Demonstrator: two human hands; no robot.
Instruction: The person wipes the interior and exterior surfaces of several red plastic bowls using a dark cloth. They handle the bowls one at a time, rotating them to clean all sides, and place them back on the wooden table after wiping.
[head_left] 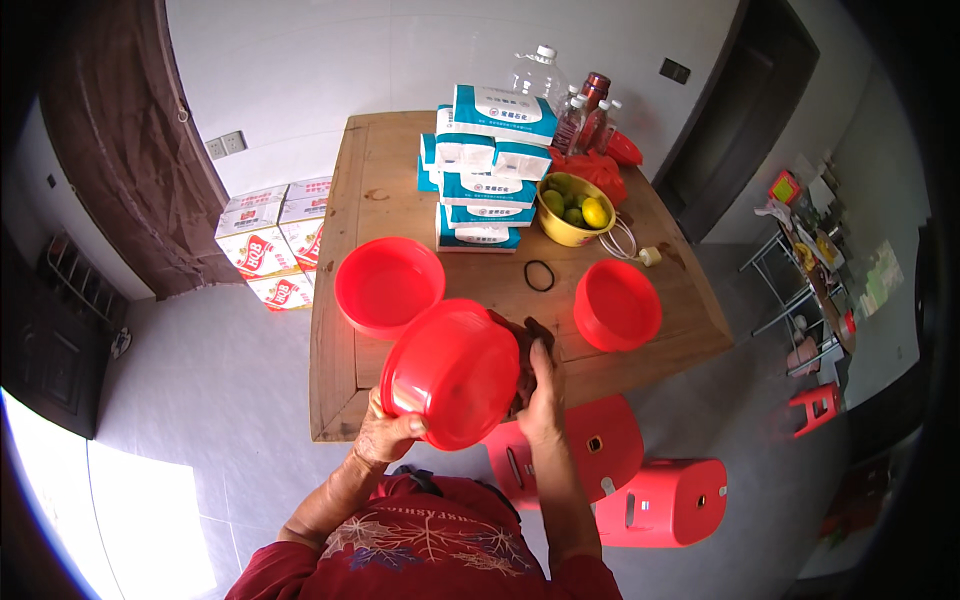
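A round red plastic bowl is held up, tilted, over the near edge of the wooden table. My left hand grips its lower left rim, thumb on the near side. At the bowl's right side is my right hand, fingers closed around a dark brown, crumpled, cloth-like thing pressed against the bowl. What exactly that is cannot be made out. Another red bowl stands on the table behind and left of the held one. A third red bowl sits to the right.
White-and-blue tissue packs are stacked on the table. Nearby are a yellow bowl of green and yellow fruit, a white cable, a black band and bottles. Red stools stand at the near right, cartons at left.
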